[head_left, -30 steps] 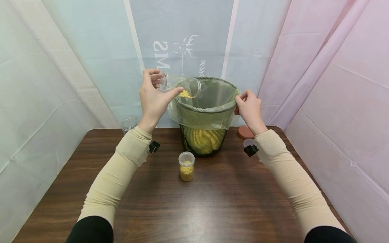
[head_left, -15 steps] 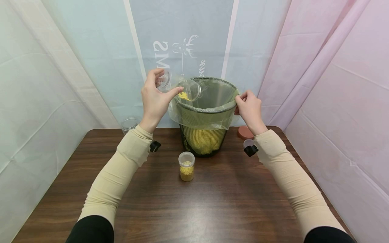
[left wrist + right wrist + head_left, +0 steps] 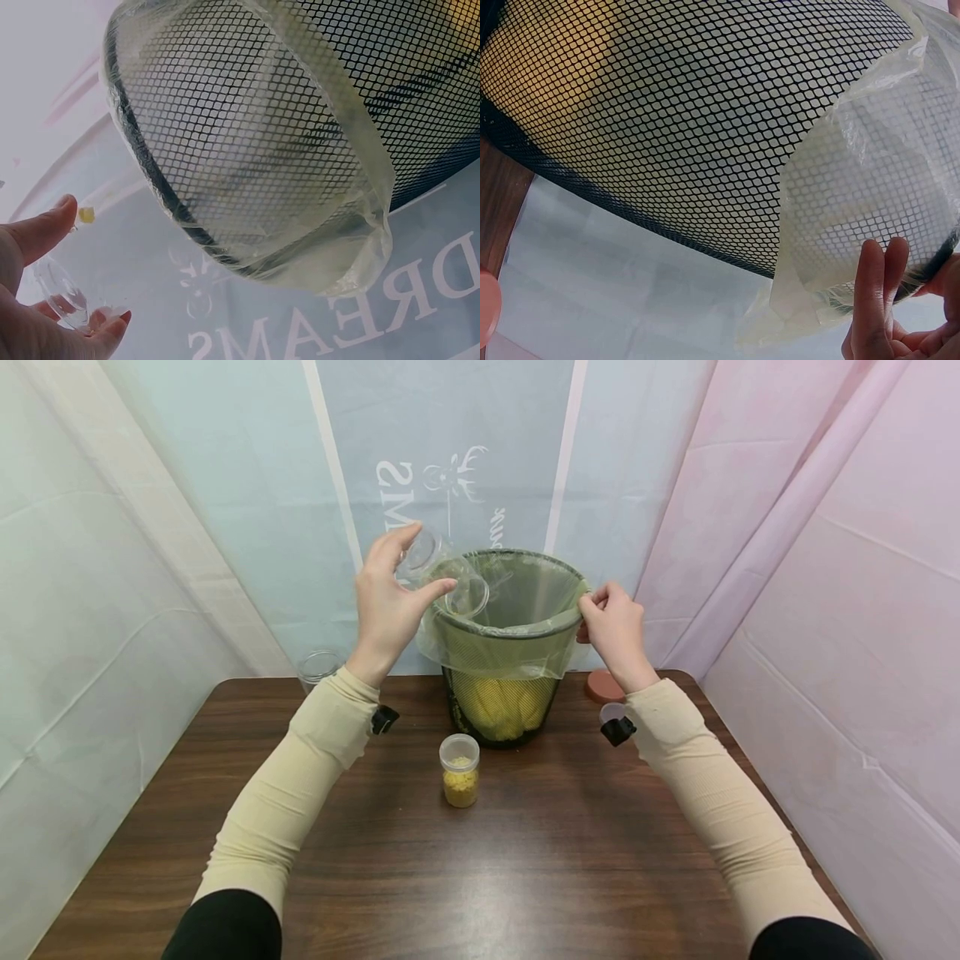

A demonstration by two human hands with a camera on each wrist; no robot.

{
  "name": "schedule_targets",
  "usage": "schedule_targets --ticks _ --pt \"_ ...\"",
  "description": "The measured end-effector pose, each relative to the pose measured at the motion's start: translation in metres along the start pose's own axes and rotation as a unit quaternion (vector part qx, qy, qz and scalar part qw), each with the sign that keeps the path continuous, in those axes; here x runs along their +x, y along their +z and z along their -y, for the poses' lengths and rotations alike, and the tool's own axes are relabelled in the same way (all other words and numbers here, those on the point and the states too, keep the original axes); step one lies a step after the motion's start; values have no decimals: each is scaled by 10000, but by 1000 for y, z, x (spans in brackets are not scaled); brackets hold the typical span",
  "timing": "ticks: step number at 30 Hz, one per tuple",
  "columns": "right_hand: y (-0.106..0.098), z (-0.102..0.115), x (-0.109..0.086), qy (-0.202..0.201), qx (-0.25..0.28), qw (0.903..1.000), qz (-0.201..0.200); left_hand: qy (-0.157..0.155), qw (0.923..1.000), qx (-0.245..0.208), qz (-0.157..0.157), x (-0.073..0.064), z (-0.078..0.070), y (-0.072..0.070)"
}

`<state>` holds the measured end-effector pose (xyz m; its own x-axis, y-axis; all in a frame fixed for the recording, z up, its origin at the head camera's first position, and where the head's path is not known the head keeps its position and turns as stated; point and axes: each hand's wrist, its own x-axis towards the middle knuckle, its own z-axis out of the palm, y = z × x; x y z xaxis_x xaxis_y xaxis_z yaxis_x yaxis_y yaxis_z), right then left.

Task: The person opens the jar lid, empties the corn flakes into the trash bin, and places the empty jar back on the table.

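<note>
Dark wood was noted first: the worktop (image 3: 480, 877), crossed from its near side by two cream sleeves (image 3: 258, 827). Around mid-worktop a small jar (image 3: 459, 752) stood upright, part-filled with yellow bits (image 3: 461, 789); whether it was capped could not be told. By the middle of the far edge a black mesh bin (image 3: 456, 695) was set, lined with a greenish bag (image 3: 498, 653), yellow matter (image 3: 501, 708) showing low through the mesh. Bag and rim were pinched by the right hand (image 3: 618, 631). Above the rim's left side a clear jar (image 3: 448, 566) was held in the left hand (image 3: 388, 606), between thumb and fingers, lower end toward the bin. Spill judged possible if the tilt fell short of the rim; a slip too, smooth wall under fingertips; sagging bag, should the right pinch be eased. Clear jar: colourless, see-through, ringed at both ends; one yellow crumb (image 3: 86, 215) was caught near the thumb. Toward the far right corner, a reddish lid (image 3: 604, 686); toward the far left, a see-through container (image 3: 317, 667), partly hidden. Beyond, pale curtain (image 3: 517, 427).
</note>
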<state>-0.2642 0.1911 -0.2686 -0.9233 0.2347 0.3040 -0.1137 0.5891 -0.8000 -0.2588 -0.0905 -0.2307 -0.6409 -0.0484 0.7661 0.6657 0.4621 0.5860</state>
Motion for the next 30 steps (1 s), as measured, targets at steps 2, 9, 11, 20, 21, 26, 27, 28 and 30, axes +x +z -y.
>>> schedule_targets --ticks 2,9,11,20,21,26,27,28,30 --pt "0 0 0 6 7 10000 3 7 10000 -1 35 0 -2 0" --pt "0 0 0 6 -3 10000 0 -22 10000 10 73 1 -4 3" --pt "0 1 -1 3 -3 10000 3 -4 10000 -7 58 2 -4 4" --pt "0 1 -1 -10 -44 10000 -8 -467 9984 272 152 8 -8 8" --pt "0 2 -1 -12 -41 10000 -12 -552 9979 301 168 9 -9 8" --pt "0 1 -1 -34 -7 10000 -2 -882 9956 248 193 13 -10 11" --pt "0 1 -2 -32 -1 10000 1 -944 9952 194 191 13 -10 12" --pt "1 1 -2 -24 13 10000 2 -991 9948 133 179 13 -9 13" --pt "1 1 -2 -14 31 10000 0 -1083 9940 13 150 13 -7 14"
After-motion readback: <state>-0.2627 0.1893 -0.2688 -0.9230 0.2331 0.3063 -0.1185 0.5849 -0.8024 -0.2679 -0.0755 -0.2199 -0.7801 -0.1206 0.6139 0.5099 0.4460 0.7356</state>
